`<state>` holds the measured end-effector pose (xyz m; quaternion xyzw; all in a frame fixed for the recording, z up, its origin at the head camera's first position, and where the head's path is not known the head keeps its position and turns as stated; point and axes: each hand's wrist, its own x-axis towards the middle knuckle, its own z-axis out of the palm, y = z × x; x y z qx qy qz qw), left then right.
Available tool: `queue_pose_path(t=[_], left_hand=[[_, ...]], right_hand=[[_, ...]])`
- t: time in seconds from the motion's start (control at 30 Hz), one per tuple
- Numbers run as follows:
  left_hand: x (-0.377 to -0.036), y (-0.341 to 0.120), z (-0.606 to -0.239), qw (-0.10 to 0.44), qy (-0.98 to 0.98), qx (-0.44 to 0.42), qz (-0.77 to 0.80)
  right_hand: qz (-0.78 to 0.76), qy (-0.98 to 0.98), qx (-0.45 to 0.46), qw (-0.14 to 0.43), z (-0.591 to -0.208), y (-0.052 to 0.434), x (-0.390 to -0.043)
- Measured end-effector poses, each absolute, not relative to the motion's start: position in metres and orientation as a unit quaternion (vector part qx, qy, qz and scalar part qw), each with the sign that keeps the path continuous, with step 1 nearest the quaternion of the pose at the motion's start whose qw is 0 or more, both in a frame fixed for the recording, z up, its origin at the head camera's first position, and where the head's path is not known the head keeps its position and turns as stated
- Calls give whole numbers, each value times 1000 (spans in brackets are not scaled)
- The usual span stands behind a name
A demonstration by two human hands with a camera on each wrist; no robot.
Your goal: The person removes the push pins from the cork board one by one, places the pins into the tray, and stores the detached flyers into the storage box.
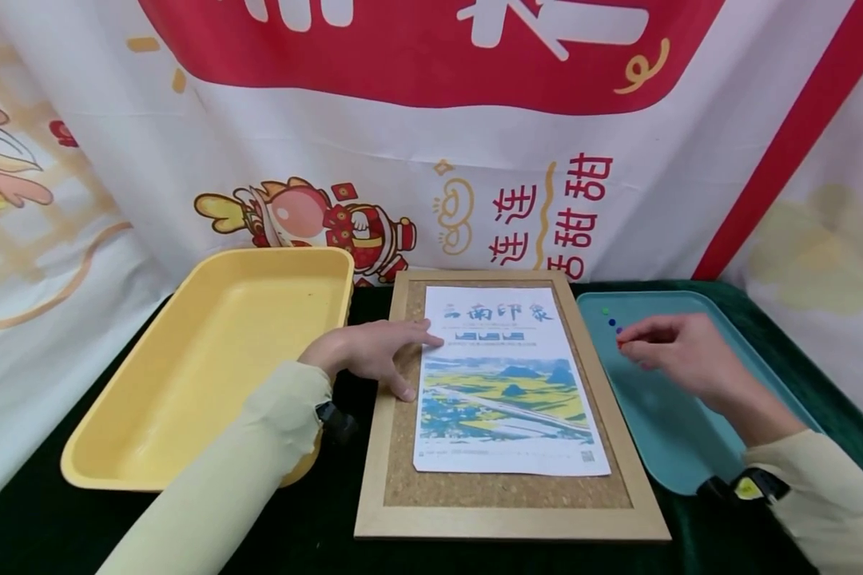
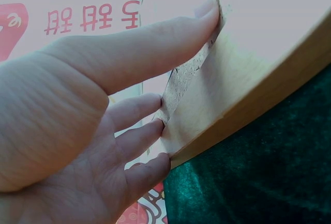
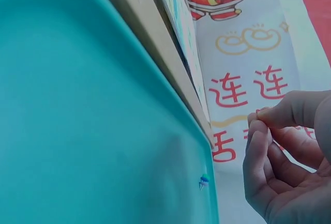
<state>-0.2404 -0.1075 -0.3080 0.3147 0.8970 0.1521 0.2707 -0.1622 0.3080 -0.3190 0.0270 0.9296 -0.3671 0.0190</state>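
A wood-framed cork board (image 1: 401, 455) lies in the middle of the table with a printed poster (image 1: 507, 383) on it. My left hand (image 1: 403, 359) lies flat on the board's left side, and its straight fingers press the poster's upper left edge. In the left wrist view the thumb (image 2: 155, 48) presses on the cork while the other fingers rest by the frame (image 2: 248, 94). My right hand (image 1: 629, 342) hovers over the teal tray (image 1: 662, 431), its thumb and forefinger (image 3: 258, 118) pinching what looks like a small red pushpin. Three loose pushpins (image 1: 611, 322) lie in the tray's far corner.
An empty yellow tray (image 1: 208, 359) stands left of the board. A dark green cloth (image 1: 316, 527) covers the table. A white and red printed banner (image 1: 431, 160) hangs close behind everything. In the right wrist view one pin (image 3: 204, 181) lies near the teal tray's rim.
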Motion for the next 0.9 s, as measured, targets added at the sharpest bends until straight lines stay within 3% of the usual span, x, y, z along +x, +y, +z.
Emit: queue_pose_path(t=[0.9], left_hand=[[-238,-109,-306,269,901,309,146]], right_hand=[[-367,926,86,10,-335,338,-195]])
